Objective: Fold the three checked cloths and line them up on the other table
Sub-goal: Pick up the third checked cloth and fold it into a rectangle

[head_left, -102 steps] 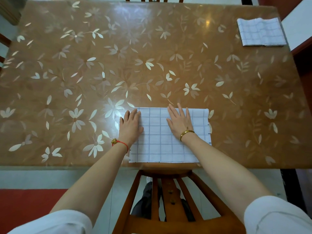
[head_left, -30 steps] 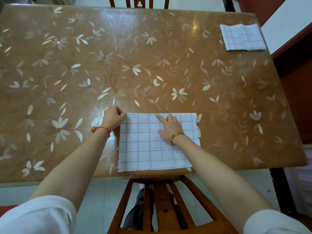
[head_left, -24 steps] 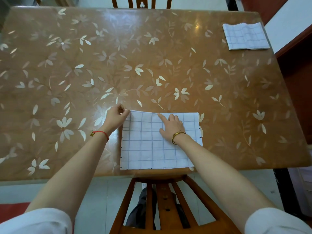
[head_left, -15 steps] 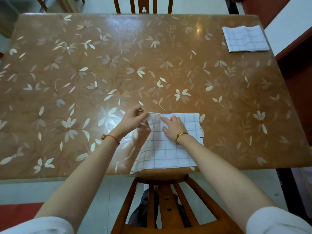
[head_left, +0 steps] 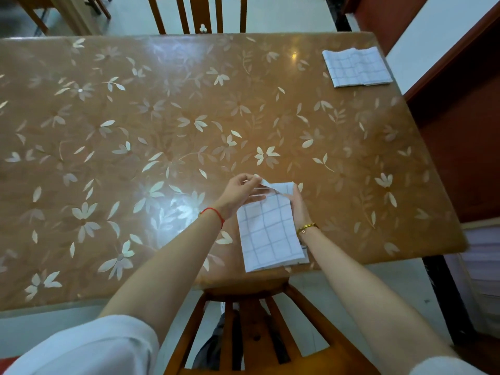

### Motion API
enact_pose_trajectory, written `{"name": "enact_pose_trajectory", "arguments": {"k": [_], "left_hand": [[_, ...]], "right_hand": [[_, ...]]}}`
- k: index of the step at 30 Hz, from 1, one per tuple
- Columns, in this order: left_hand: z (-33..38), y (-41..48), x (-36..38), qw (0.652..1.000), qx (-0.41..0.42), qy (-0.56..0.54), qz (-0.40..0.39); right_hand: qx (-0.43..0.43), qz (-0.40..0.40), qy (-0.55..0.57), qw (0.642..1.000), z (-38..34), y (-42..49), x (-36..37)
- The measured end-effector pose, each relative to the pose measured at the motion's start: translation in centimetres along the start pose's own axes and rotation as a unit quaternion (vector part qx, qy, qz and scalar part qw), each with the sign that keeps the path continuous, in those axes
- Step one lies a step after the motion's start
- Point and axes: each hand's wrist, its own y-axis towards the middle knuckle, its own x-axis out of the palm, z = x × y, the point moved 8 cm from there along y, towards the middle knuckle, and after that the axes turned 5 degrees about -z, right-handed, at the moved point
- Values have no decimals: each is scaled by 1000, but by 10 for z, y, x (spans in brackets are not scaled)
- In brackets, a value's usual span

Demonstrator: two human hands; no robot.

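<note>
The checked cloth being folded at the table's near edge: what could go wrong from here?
The left hand pinches only one far corner of the checked cloth, so the flap may land crooked. The cloth's near end lies at the table edge; a tug could slide it off.

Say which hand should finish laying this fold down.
Left, probably: the left hand pinches the near checked cloth by its raised corner, while the right hand only rests along its right edge.

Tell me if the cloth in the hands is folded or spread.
Partly folded: the near cloth lies as a narrow strip with layered front edges; the left hand pinches its lifted far corner.
</note>
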Motion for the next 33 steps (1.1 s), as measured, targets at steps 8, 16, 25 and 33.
{"name": "enact_pose_trajectory", "arguments": {"k": [8,16,25,33], "left_hand": [[-24,-3,0,995,9,88,37],[-51,-53,-54,936,4,234,263],[-73,-50,-34,952,-75,210,211],[-80,-52,-40,954,-108,175,216]], "right_hand": [[-44,100,-142,984,4,0,-43],[-48,180,-252,950,4,3,-62],[-47,173,-256,950,10,4,-68],[-34,108,-215,970,16,6,-57]]}}
